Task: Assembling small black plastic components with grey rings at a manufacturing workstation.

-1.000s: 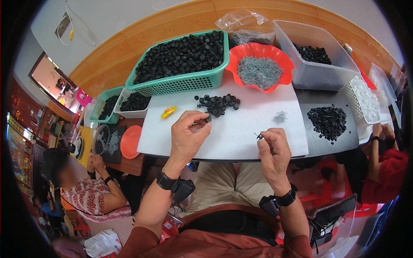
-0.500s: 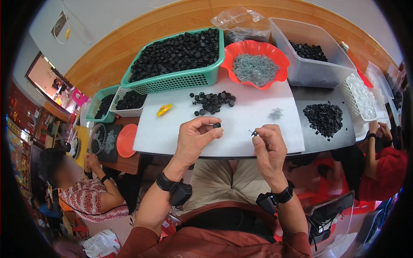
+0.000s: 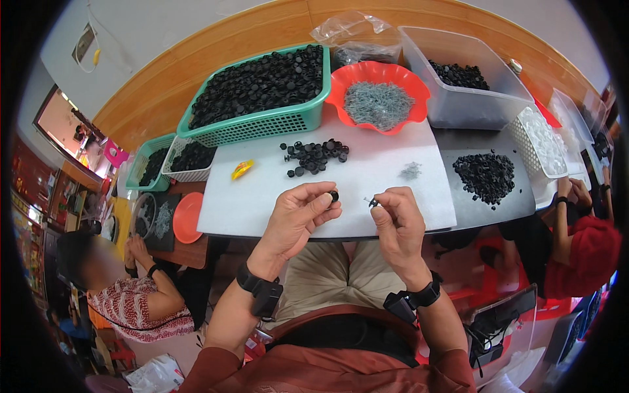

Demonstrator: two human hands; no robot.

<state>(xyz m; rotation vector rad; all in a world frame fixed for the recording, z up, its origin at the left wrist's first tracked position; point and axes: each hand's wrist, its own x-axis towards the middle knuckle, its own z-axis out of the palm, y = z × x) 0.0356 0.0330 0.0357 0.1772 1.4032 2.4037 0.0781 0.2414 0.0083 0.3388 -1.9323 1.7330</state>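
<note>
My left hand [image 3: 296,215] is closed in a pinch on a small round black plastic cap [image 3: 334,196]. Facing it, my right hand [image 3: 401,219] pinches a small black plastic piece [image 3: 374,203]; a thin metal pin [image 3: 367,199] sticks out of it toward the cap. A narrow gap separates the two parts. Both hands hover over the near part of a white foam sheet [image 3: 249,203]. Beyond them lies a loose pile of black caps [image 3: 316,157], and a little heap of grey metal pins [image 3: 411,171] lies to the right.
At the back stand a green basket [image 3: 262,126] full of black caps, a red scalloped bowl [image 3: 380,130] of pins and a see-through bin [image 3: 481,116]. Small black pieces [image 3: 486,177] are heaped at right. A yellow packet [image 3: 242,169] lies left. Other people sit on both sides.
My hands have come closer together, narrowing the gap between the cap and the pin. The cap has turned slightly in my left fingers. The whole view has shifted a little.
</note>
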